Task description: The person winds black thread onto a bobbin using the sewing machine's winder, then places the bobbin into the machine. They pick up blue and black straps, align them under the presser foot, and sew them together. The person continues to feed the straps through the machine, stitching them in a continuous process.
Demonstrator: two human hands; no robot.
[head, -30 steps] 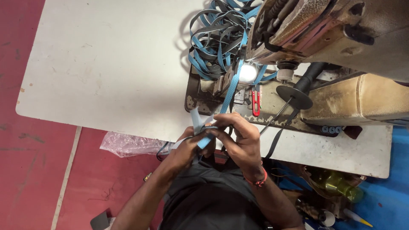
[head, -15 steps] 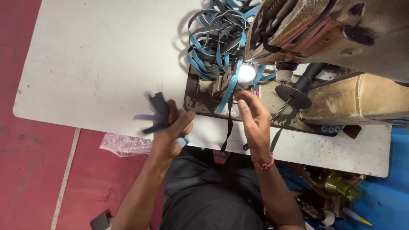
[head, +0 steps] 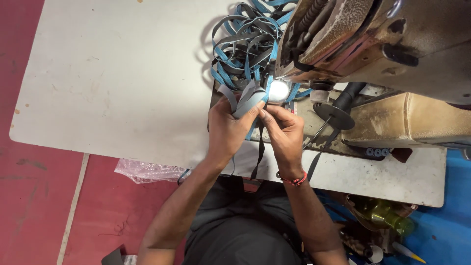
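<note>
Head view: sewing machine (head: 392, 44) fills the top right, its lamp (head: 278, 91) glaring just past the fingertips. Tangle of blue and grey straps (head: 245, 44) piled on the white table (head: 108, 83), behind the hands. Plastic bag (head: 142, 171) hangs under the table edge. Left hand (head: 226, 128) pinches a folded grey strap piece (head: 245, 98) near the lamp. Right hand (head: 284, 135), fingers nearly closed, touches the same piece.

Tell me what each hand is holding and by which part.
Both pinch grey strap pieces at their near ends: left hand from the left, right hand fingers at the right edge.
</note>
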